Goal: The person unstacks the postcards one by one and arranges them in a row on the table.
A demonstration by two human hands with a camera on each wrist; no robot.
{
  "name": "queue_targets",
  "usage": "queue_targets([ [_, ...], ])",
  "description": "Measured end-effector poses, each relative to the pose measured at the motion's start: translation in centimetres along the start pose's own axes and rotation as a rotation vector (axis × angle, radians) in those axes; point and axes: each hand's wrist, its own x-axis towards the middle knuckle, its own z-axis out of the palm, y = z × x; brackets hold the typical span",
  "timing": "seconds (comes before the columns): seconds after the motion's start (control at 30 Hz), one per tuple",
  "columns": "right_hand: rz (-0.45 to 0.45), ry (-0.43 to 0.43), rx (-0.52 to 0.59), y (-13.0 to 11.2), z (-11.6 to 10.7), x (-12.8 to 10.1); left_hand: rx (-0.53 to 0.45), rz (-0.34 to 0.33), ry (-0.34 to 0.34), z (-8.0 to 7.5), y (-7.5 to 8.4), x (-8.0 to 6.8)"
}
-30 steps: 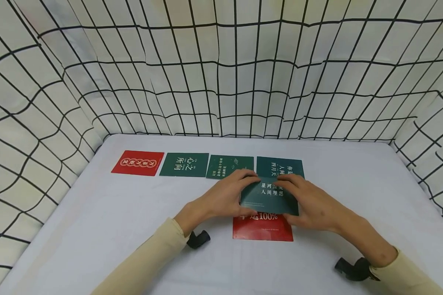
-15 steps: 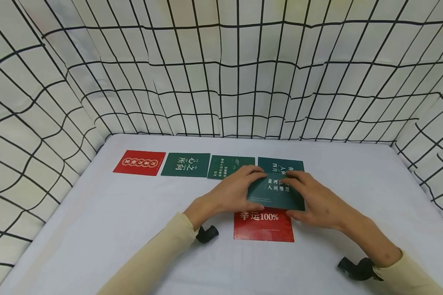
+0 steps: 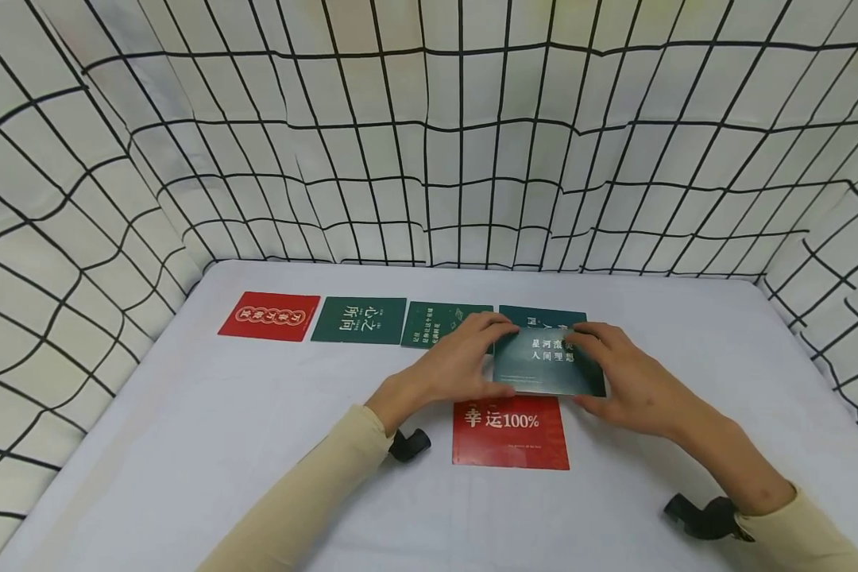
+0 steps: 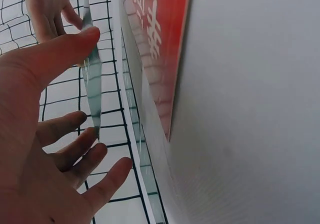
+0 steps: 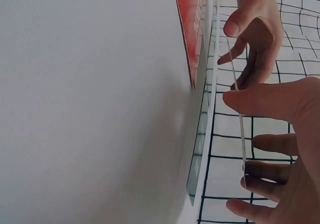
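Both hands are closed on one dark green card [image 3: 546,362]: it is pinched at its left edge by the left hand [image 3: 450,368] and at its right edge by the right hand [image 3: 625,380]. The card is held above the white table [image 3: 186,445], between the red card [image 3: 511,432] and the row of four cards [image 3: 357,319].

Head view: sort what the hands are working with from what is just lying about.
In hand:
green card, held at its edges by left hand and right hand
row of four cards
red card

Lying about:
grid cloth
table
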Motion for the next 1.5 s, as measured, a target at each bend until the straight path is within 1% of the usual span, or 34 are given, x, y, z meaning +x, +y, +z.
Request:
queue_targets([
  [0.17,0.029,0.002,0.028,0.6,-0.2,-0.3,0.005,-0.013,0.005,0.1,-0.2,0.3],
  [0.37,0.046,0.012,0.053,1.1,-0.3,-0.4,0.006,-0.003,0.009,0.3,-0.3,0.8],
  [0.5,0.042,0.027,0.072,1.5,-0.5,-0.5,0.006,0.005,0.012,0.2,-0.1,1.2],
  [0.7,0.039,0.038,0.111,2.0,-1.0,-0.8,0.011,-0.005,0.011,0.0,0.3,1.8],
  [0.83,0.063,0.053,0.137,2.3,-1.2,-0.9,0.004,-0.006,0.023,0.1,0.4,2.2],
  [1.0,0.137,0.112,0.134,2.7,-1.1,-1.0,-0.013,-0.017,0.041,0.2,0.5,2.8],
  [1.13,0.241,0.15,0.145,2.9,-1.0,-1.2,-0.015,-0.034,0.063,0.2,0.6,3.3],
  [1.27,0.311,0.165,0.239,3.1,-1.0,-1.4,-0.016,-0.045,0.078,0.4,0.8,3.8],
  [1.37,0.342,0.146,0.319,3.1,-1.1,-1.4,-0.017,-0.051,0.08,0.5,0.9,4.3],
  [1.5,0.362,0.117,0.392,3.3,-1.2,-1.5,-0.005,-0.056,0.075,0.7,1.1,4.9],
])
